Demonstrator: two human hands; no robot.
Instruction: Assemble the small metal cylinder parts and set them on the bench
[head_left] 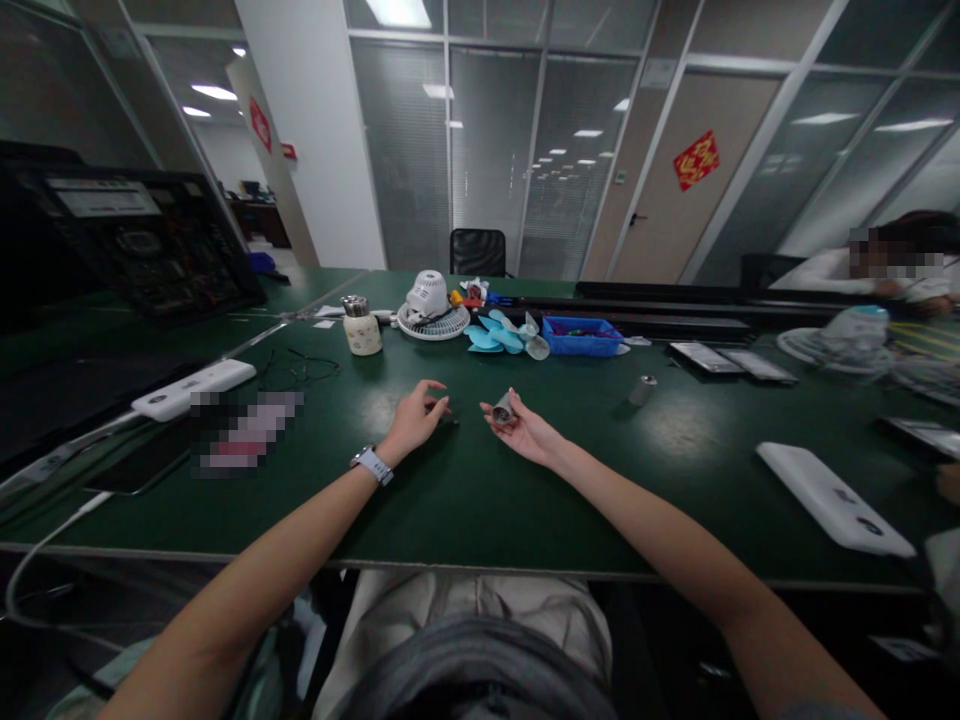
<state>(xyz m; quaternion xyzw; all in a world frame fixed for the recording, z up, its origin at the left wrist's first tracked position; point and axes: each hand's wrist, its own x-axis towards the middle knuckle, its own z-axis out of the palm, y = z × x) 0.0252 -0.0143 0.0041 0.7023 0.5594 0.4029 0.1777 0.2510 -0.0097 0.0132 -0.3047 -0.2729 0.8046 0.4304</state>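
My right hand [521, 425] lies palm up on the green table [465, 500], its fingers curled round a small silver cylinder [503, 410], like a little motor. My left hand [416, 418], with a watch on the wrist, rests on the table just to the left, its fingertips pinched on a small dark thing [448, 412] that I cannot make out. A second silver cylinder [642, 389] stands further right on the table. Behind the hands lie a dismantled white fan [431, 305] and its light blue blades [499, 335].
A cream jar [362, 327] and a blue tray [583, 336] stand at the back. A white power strip [193, 388] and cables lie at the left, another white strip [832, 497] at the right. Another person sits at the far right with a second fan [844, 340].
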